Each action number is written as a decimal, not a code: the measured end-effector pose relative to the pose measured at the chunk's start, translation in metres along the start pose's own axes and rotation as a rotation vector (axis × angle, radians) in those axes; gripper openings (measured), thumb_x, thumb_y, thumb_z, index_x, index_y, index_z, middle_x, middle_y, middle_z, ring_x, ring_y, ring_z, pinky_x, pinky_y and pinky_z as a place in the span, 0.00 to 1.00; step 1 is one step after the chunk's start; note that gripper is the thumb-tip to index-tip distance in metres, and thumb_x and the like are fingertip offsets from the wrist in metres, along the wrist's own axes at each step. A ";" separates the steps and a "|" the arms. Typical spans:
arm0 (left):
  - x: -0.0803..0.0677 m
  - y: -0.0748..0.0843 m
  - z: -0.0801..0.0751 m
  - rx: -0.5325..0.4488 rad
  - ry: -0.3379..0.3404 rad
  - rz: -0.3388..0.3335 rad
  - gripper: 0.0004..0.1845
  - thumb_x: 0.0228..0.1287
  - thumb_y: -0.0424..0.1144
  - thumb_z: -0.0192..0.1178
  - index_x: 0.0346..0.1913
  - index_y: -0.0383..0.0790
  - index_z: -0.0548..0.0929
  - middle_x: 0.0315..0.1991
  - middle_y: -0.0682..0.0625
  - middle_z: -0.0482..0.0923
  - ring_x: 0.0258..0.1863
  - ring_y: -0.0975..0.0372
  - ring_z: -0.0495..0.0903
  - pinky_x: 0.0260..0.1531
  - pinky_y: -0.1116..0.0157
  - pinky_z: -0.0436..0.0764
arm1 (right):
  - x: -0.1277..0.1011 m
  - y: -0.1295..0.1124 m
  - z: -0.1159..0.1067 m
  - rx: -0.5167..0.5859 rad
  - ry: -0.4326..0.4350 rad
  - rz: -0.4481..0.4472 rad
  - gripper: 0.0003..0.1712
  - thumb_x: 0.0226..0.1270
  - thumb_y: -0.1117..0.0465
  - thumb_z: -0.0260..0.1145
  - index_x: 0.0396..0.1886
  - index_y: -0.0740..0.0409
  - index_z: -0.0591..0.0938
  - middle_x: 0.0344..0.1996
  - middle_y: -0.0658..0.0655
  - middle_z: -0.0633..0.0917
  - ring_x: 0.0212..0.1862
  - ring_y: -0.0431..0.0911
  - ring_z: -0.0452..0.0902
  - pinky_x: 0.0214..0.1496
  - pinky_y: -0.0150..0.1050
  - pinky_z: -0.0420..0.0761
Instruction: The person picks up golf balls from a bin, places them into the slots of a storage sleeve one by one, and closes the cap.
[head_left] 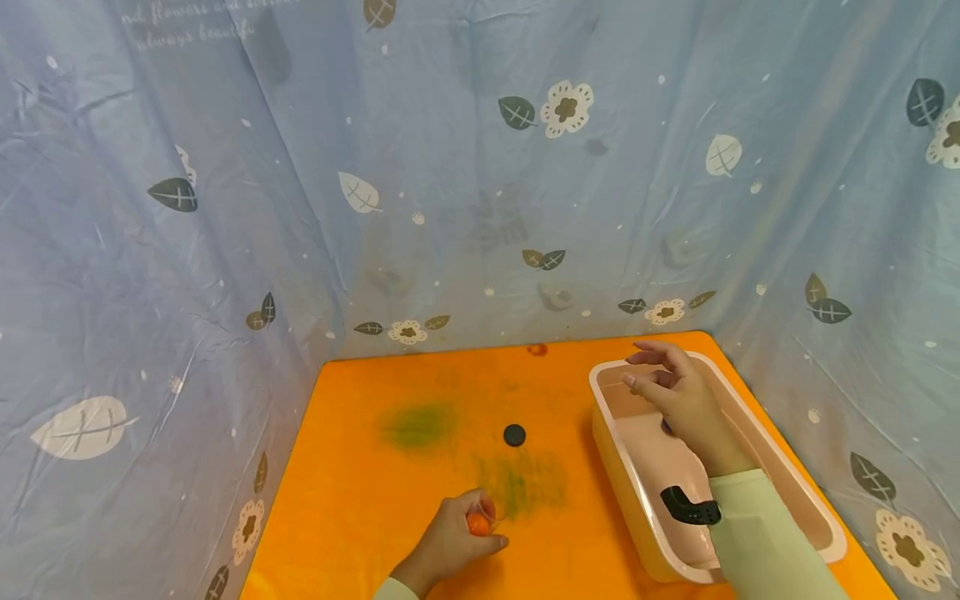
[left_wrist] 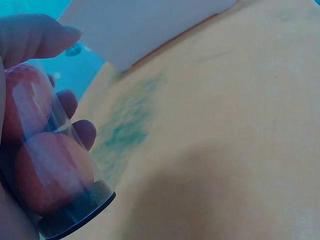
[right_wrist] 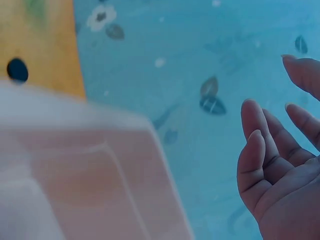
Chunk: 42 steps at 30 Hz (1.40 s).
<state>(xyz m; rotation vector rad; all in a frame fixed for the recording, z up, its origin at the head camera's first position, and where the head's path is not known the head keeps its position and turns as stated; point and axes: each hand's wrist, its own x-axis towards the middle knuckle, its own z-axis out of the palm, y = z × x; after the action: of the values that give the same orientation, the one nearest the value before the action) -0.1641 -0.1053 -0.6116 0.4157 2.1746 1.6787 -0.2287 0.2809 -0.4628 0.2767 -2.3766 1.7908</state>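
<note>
My left hand [head_left: 468, 527] rests on the orange table [head_left: 360, 517] near its front edge and grips a clear tube [left_wrist: 52, 165]. The tube holds two orange balls [left_wrist: 50, 170] and has a black cap [left_wrist: 80, 222] at its lower end. My right hand [head_left: 651, 377] hovers over the far end of a pale pink tub [head_left: 603, 392] on the right, fingers spread and holding nothing. In the right wrist view the right hand [right_wrist: 280, 145] shows an empty palm above the tub [right_wrist: 90, 180]. A small black disc [head_left: 514, 434] lies on the table between the hands.
A black curved piece [head_left: 684, 507] lies inside the tub near its front. Green smudges [head_left: 420, 425] mark the table's middle. A blue curtain with leaf and flower prints [head_left: 480, 167] closes in the table at the back and on both sides.
</note>
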 end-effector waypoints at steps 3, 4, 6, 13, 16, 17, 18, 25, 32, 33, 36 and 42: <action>0.001 0.001 -0.001 0.010 0.000 0.005 0.15 0.62 0.33 0.80 0.43 0.42 0.82 0.38 0.44 0.86 0.24 0.67 0.77 0.22 0.72 0.76 | 0.003 0.012 -0.008 -0.028 0.022 0.018 0.35 0.82 0.56 0.71 0.80 0.57 0.69 0.65 0.66 0.78 0.48 0.44 0.86 0.28 0.36 0.82; 0.001 0.001 -0.001 0.014 0.000 0.006 0.15 0.62 0.33 0.80 0.43 0.42 0.82 0.38 0.44 0.86 0.24 0.67 0.78 0.23 0.72 0.76 | 0.004 0.016 -0.010 -0.040 0.029 0.017 0.35 0.82 0.56 0.71 0.80 0.59 0.69 0.65 0.67 0.78 0.48 0.44 0.86 0.34 0.35 0.85; 0.002 0.001 -0.001 0.015 0.000 0.007 0.15 0.62 0.32 0.80 0.43 0.42 0.82 0.40 0.43 0.87 0.24 0.67 0.78 0.22 0.72 0.76 | 0.005 0.022 -0.015 -0.062 0.043 0.020 0.36 0.82 0.55 0.71 0.80 0.61 0.69 0.65 0.68 0.78 0.47 0.45 0.87 0.46 0.35 0.86; 0.002 -0.002 -0.002 0.006 -0.005 0.003 0.15 0.63 0.32 0.79 0.44 0.41 0.81 0.39 0.44 0.87 0.22 0.67 0.76 0.21 0.72 0.74 | 0.008 0.045 -0.034 -0.078 0.068 0.111 0.41 0.83 0.50 0.70 0.83 0.62 0.64 0.67 0.68 0.75 0.47 0.42 0.86 0.47 0.34 0.85; 0.002 -0.002 -0.002 0.001 -0.010 0.003 0.15 0.63 0.32 0.79 0.44 0.41 0.81 0.38 0.46 0.87 0.22 0.67 0.76 0.21 0.72 0.74 | 0.010 0.056 -0.042 -0.077 0.081 0.156 0.43 0.83 0.48 0.69 0.84 0.62 0.62 0.69 0.69 0.74 0.47 0.40 0.86 0.47 0.34 0.84; 0.002 -0.001 -0.002 0.002 -0.011 0.003 0.15 0.63 0.32 0.79 0.44 0.41 0.81 0.38 0.46 0.87 0.22 0.67 0.77 0.21 0.72 0.74 | 0.011 0.061 -0.045 -0.081 0.085 0.168 0.43 0.83 0.48 0.69 0.84 0.63 0.62 0.69 0.69 0.74 0.47 0.39 0.86 0.46 0.34 0.84; 0.002 -0.001 -0.003 0.001 -0.012 0.001 0.15 0.64 0.32 0.79 0.44 0.41 0.81 0.38 0.47 0.87 0.22 0.67 0.77 0.21 0.72 0.74 | 0.012 0.066 -0.047 -0.087 0.091 0.181 0.44 0.83 0.47 0.68 0.84 0.63 0.61 0.70 0.70 0.74 0.46 0.38 0.86 0.46 0.34 0.83; 0.001 -0.001 -0.003 -0.006 -0.015 -0.004 0.15 0.64 0.33 0.79 0.44 0.40 0.81 0.35 0.48 0.86 0.24 0.66 0.79 0.22 0.72 0.76 | 0.014 0.091 -0.055 -0.072 0.120 0.248 0.45 0.85 0.47 0.67 0.84 0.67 0.59 0.68 0.70 0.72 0.44 0.37 0.85 0.46 0.32 0.83; 0.002 -0.003 -0.001 -0.008 -0.009 -0.012 0.14 0.64 0.32 0.79 0.43 0.41 0.81 0.40 0.41 0.87 0.25 0.65 0.80 0.23 0.72 0.77 | 0.015 0.100 -0.052 -0.048 0.124 0.281 0.45 0.84 0.49 0.68 0.83 0.67 0.59 0.63 0.66 0.72 0.42 0.39 0.85 0.46 0.36 0.85; 0.002 -0.003 -0.001 -0.010 -0.010 -0.012 0.14 0.64 0.31 0.79 0.43 0.41 0.81 0.41 0.40 0.87 0.26 0.65 0.81 0.23 0.72 0.77 | 0.015 0.102 -0.052 -0.051 0.121 0.281 0.44 0.84 0.50 0.68 0.83 0.68 0.59 0.63 0.67 0.73 0.42 0.39 0.85 0.47 0.37 0.86; 0.002 -0.004 -0.002 -0.020 -0.011 -0.010 0.15 0.63 0.32 0.79 0.44 0.40 0.81 0.43 0.40 0.86 0.25 0.65 0.81 0.22 0.72 0.77 | 0.018 0.107 -0.049 -0.076 0.122 0.284 0.41 0.84 0.54 0.68 0.82 0.69 0.60 0.63 0.71 0.74 0.41 0.40 0.84 0.46 0.37 0.86; 0.003 -0.006 -0.002 -0.046 -0.010 -0.021 0.15 0.63 0.32 0.79 0.44 0.40 0.81 0.45 0.39 0.86 0.26 0.63 0.82 0.22 0.71 0.77 | 0.029 0.126 -0.045 -0.192 0.147 0.315 0.40 0.82 0.53 0.71 0.77 0.73 0.64 0.64 0.76 0.74 0.46 0.51 0.83 0.42 0.33 0.85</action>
<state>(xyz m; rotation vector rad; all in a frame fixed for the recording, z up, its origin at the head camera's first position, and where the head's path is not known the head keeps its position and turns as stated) -0.1678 -0.1073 -0.6175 0.3865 2.1210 1.7081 -0.2861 0.3569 -0.5618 -0.2569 -2.5711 1.6117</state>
